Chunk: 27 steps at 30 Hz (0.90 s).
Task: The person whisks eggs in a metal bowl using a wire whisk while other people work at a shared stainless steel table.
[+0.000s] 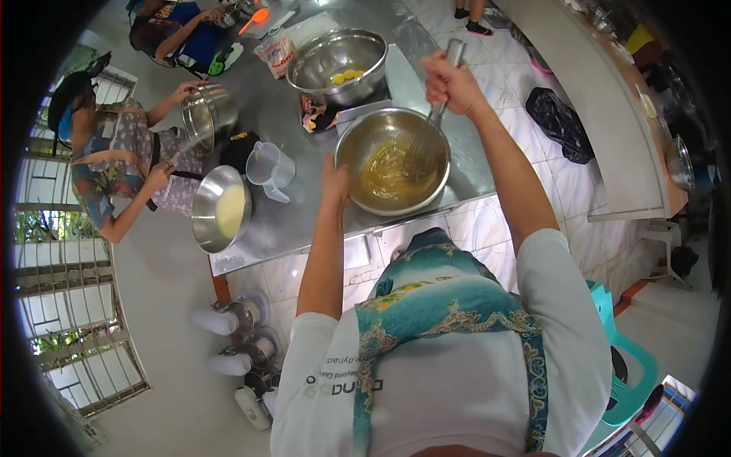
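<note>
My right hand (454, 83) is closed round the handle of a metal wire whisk (429, 143), whose wires reach into a steel mixing bowl (394, 203) at the table's near edge. Glossy yellow-brown liquid (394, 168) lies in that bowl. At its left rim, my left hand (336, 181) grips the bowl, the thumb over the edge. Just beyond stands a larger steel bowl (305, 71) with several egg yolks (345, 76) in it. A clear plastic measuring jug (271, 165) is to the left, near a tilted-looking steel bowl (200, 220) of pale yellow mixture (230, 211).
Across the steel table (257, 240), a person (123, 137) on the left holds a steel pot (208, 117) and a utensil. Another person (188, 34) works at the far left corner. A printed plastic bag (277, 54) and an orange spoon (260, 15) lie at the far side.
</note>
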{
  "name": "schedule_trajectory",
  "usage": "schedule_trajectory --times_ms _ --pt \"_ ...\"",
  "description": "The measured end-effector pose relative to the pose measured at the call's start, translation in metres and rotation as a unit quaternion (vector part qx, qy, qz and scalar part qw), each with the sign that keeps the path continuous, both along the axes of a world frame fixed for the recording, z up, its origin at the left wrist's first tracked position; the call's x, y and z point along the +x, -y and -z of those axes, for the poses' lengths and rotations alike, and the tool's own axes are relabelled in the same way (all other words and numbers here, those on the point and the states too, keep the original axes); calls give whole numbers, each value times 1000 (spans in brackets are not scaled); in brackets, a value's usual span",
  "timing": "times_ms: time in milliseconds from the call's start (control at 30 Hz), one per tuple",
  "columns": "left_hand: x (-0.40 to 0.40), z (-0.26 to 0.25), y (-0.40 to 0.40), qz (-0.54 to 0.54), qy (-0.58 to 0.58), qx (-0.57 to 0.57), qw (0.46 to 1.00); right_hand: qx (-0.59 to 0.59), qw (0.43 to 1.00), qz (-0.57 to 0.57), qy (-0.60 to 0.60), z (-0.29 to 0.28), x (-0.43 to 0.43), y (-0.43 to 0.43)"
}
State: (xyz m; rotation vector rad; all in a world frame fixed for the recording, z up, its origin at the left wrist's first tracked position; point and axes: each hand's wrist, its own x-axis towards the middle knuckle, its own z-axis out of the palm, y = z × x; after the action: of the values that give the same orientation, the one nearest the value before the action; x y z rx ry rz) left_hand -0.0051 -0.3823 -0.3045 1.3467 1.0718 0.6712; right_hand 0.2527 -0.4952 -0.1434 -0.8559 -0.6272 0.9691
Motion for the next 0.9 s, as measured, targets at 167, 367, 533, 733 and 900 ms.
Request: schedule_trajectory --times_ms 167,367,533,733,900 --pt "27 -40 14 83 -54 -108 989 71 976 206 -19 30 7 -11" --pt "-3 2 0 -2 -15 -20 1000 39 991 53 -118 33 -14 22" --pt "-1 20 5 -41 -1 -8 999 83 967 219 -99 45 -9 16" --pt "6 -8 28 -62 47 -78 994 50 984 137 -103 29 -5 49" --pt "12 -13 37 -75 51 -67 994 88 971 221 -5 42 -31 27"
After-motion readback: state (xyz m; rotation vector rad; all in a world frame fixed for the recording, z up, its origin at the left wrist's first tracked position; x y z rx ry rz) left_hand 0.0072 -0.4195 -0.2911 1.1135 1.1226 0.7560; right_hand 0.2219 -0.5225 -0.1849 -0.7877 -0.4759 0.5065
